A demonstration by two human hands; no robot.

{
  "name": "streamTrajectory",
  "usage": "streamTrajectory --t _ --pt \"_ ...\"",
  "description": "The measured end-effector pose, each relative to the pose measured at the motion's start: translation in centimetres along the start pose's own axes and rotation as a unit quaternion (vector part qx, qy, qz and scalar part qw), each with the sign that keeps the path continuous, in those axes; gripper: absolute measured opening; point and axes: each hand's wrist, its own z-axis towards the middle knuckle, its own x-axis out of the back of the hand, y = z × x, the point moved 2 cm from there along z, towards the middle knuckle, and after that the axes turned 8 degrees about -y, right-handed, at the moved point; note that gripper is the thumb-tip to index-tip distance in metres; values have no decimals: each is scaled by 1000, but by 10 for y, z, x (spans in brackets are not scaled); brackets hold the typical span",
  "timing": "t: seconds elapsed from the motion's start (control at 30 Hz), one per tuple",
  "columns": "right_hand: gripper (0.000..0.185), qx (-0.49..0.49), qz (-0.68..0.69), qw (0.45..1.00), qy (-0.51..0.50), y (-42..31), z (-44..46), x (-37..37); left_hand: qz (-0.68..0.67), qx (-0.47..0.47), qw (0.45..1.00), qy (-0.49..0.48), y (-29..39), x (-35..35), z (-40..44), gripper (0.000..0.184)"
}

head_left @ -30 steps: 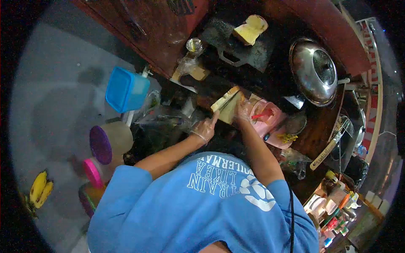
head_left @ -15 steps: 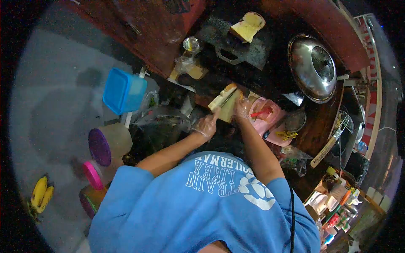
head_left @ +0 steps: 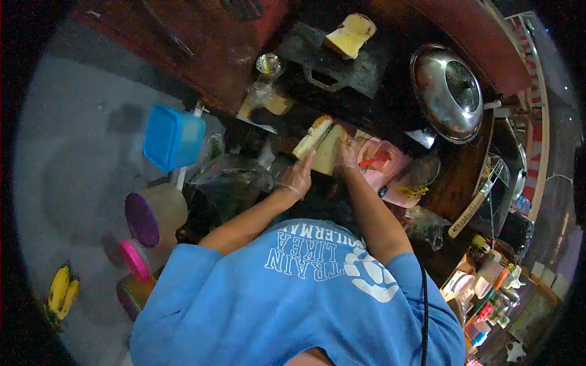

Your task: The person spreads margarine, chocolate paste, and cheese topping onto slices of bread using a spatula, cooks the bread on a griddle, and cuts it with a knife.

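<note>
Two thick pieces of bread [head_left: 327,149] stand side by side in front of my chest, parted by a dark gap; whether they join at the bottom I cannot tell. My left hand [head_left: 297,177], in a clear plastic glove, grips them from the left with fingers against the near side. On the right edge, my gloved right hand [head_left: 348,154] is closed round the bread. Another piece of bread, a toast slice [head_left: 350,38], lies on the black griddle [head_left: 366,76] beyond. Beside my right hand is a pink container [head_left: 373,166] with a red-handled utensil [head_left: 376,161] in it.
A domed metal lid [head_left: 448,91] sits at the right, near a spatula [head_left: 470,213]. A small glass bowl [head_left: 268,64] stands left of the griddle. Blue-lidded [head_left: 165,137] and purple-lidded [head_left: 142,219] containers line the left side. Bananas [head_left: 63,293] hang lower left.
The gap between the two bread pieces looks slightly wider. Both hands keep their hold. The whole view has shifted a little.
</note>
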Motion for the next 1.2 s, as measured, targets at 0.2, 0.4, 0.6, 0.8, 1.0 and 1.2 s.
streamTrajectory --t 0.2,0.4,0.6,0.8,1.0,1.2 --pt "34 -26 44 998 26 24 20 4 9 31 994 -101 -8 7 -28 71" --pt "41 17 -80 997 12 21 15 9 10 -45 998 49 -25 -23 -13 68" --pt "70 188 -574 795 51 -76 -61 -33 9 -68 994 90 -44 -36 -27 62" --pt "83 103 -743 659 -60 -66 -79 -40 -42 -54 991 114 -45 -30 -29 57" --pt "80 92 -709 691 -108 -51 -74 -31 18 -121 982 140 -46 -28 -30 59" --pt "82 139 -703 686 -122 -34 -71 -28 36 -111 987 113 -27 -27 -19 71"
